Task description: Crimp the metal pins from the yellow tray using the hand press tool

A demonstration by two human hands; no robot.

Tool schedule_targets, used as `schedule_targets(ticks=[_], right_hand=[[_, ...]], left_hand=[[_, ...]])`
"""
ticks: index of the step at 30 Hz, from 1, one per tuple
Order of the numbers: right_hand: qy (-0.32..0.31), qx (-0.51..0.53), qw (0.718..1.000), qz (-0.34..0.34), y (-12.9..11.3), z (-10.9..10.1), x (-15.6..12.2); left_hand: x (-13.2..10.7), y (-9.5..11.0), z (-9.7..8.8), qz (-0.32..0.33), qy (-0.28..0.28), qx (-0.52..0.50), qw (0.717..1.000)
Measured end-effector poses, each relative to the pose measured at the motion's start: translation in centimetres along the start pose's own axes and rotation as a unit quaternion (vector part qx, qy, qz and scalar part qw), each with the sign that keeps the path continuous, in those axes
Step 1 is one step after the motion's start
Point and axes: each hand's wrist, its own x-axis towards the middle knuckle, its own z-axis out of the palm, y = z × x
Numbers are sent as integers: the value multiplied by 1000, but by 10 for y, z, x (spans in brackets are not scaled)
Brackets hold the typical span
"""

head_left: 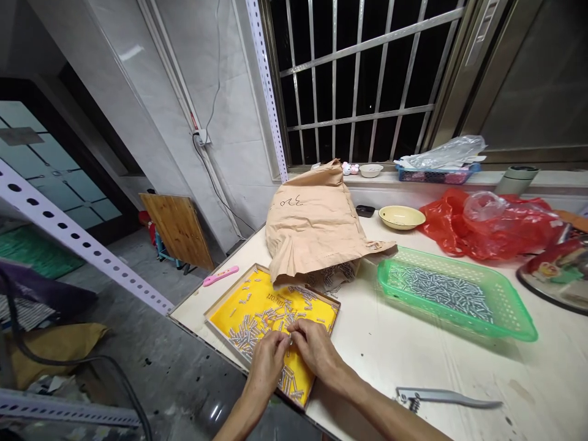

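Observation:
My left hand (269,355) and my right hand (315,349) are close together over a shallow tray (225,335) lined with yellow cloth. The fingertips of both are pinched and nearly meet; whatever is between them is too small to make out. Many short, ribbed, silvery metal pieces (245,334) lie scattered and heaped on the yellow cloth (234,300) around my fingers. Some more lie below my hands near the tray's front corner. Behind the tray, a brown paper bag (312,220) lies with its mouth towards me and similar pieces (337,275) showing inside.
A green plastic basket (505,318) of grey metal pieces stands to the right. Grey-handled pliers (454,398) lie at front right, a pink cutter (221,275) beyond the tray's left side. A yellow dish (401,217) and red plastic bag (496,229) sit at the back.

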Motion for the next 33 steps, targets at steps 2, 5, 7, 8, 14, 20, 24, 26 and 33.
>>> schedule_targets(ticks=[2, 5, 7, 8, 14, 20, 24, 26, 33], right_hand=[[-15, -56, 998, 0, -2, -9, 6], [-22, -160, 987, 14, -7, -29, 23], [-29, -239, 969, 52, -8, -40, 37], [-36, -271, 959, 71, -7, -44, 42], [-58, -319, 941, 100, 10, -40, 49], [-70, -331, 937, 86, 16, -38, 51], [-87, -315, 943, 54, 11, -44, 48], [-93, -287, 953, 32, 10, -47, 42], [-21, 16, 999, 23, 19, -46, 27]], left_hand=[[0, -3, 0, 9, 6, -3, 1000], [2, -8, -1, 14, 28, -10, 999], [4, -8, -3, 19, 40, -6, 999], [6, -8, -4, 22, 45, -4, 999], [21, 6, 1, 68, 61, 35, 995], [39, 22, 14, 74, 27, 119, 990], [44, 26, 16, 80, 7, 179, 981], [43, 25, 15, 111, -11, 218, 969], [29, 18, 12, 178, -38, 315, 932]])
